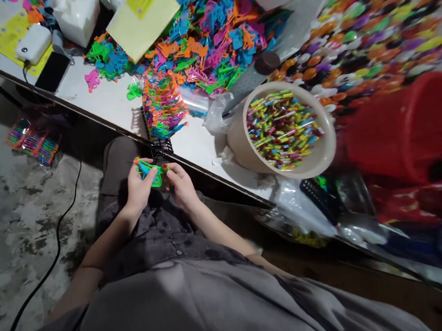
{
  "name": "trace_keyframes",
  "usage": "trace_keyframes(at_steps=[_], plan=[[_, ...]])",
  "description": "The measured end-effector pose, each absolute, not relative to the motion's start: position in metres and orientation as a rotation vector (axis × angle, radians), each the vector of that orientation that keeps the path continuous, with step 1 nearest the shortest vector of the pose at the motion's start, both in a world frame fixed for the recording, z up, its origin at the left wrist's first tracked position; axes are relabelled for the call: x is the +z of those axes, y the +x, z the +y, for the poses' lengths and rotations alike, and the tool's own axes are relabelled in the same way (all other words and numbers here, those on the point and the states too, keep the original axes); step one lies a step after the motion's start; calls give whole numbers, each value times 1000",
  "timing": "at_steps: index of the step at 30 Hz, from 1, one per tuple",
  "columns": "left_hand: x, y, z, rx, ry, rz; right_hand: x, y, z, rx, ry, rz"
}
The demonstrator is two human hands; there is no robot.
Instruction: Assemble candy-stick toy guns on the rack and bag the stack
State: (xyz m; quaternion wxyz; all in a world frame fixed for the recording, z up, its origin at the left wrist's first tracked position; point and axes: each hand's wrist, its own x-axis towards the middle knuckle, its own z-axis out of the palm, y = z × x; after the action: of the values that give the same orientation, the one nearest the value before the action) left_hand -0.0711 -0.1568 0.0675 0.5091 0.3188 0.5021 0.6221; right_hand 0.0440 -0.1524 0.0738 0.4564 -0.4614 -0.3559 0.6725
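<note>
My left hand (138, 188) is closed around a small green plastic toy piece (154, 180) with blue and orange parts, held above my lap. Facing it, my right hand (182, 185) pinches at the toy's right end, where a tiny reddish bit shows between the fingertips; its kind is too small to tell. Just beyond the hands, at the table's edge, a black rack (161, 145) carries a dense row of bright plastic toy pieces (165, 106).
A heap of coloured plastic pieces (196, 45) covers the table's back. A beige bucket (237, 136) holds small coloured tubes; a red bucket (379, 132) stands at right. A phone (53, 71) and white power bank (33, 45) lie at left. A black cable (59, 229) crosses the floor.
</note>
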Motion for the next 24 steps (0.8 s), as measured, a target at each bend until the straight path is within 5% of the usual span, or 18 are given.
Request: trace_keyframes(at_steps=[13,24], plan=[[70,-82,-138,1345,703,1145,67,53,-135,1309,-1326,-1113],[58,-78,-131,1349,809,1280,61,60,-118,1462,-1336,-1232]])
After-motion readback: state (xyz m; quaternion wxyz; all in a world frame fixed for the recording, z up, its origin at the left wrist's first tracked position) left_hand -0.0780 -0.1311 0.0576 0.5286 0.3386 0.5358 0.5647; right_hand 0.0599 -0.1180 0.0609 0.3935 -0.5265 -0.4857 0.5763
